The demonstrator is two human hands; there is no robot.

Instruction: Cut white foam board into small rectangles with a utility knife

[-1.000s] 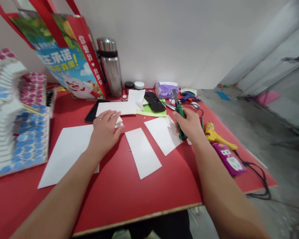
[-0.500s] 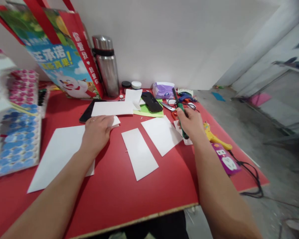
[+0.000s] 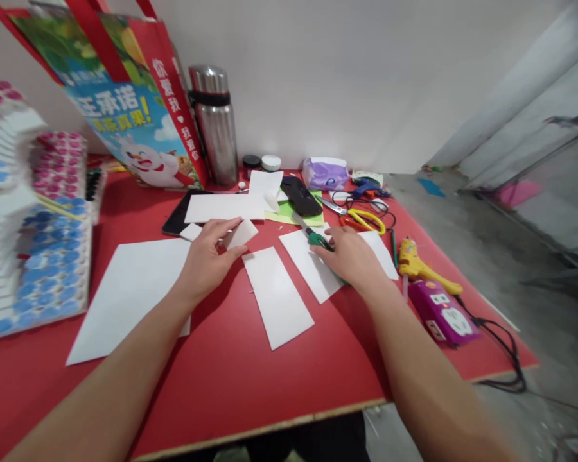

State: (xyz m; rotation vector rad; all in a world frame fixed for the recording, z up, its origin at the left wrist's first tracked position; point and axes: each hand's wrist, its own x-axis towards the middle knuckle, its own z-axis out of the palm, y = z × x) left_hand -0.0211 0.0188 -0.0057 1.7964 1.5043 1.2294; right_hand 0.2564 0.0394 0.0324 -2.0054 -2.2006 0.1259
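Observation:
My left hand [image 3: 209, 258] pinches a small white board piece [image 3: 242, 235] between thumb and fingers, tilted up off the table. In my right hand [image 3: 352, 258] is a green-handled utility knife [image 3: 318, 240], its blade pointing away and to the left over a white board [image 3: 304, 262]. Between my hands a narrow white rectangle [image 3: 279, 300] lies flat. Under my left forearm rests a larger white sheet [image 3: 128, 292]. Another long white strip [image 3: 216, 208] lies beyond my left hand, partly over a black phone-like slab [image 3: 173, 223].
On the red table [image 3: 250, 385] stand a steel flask [image 3: 216, 135] and a printed bag [image 3: 139, 122]. Scissors with yellow handles [image 3: 373, 219], a yellow glue gun [image 3: 421, 266] and a purple power socket [image 3: 443, 314] are at right. Blue and pink pieces in trays [image 3: 52, 276] are at left.
My left hand has lifted the small white piece and moved slightly right. My right hand has moved left and lowered the knife from upright towards the boards, uncovering the yellow scissor handle.

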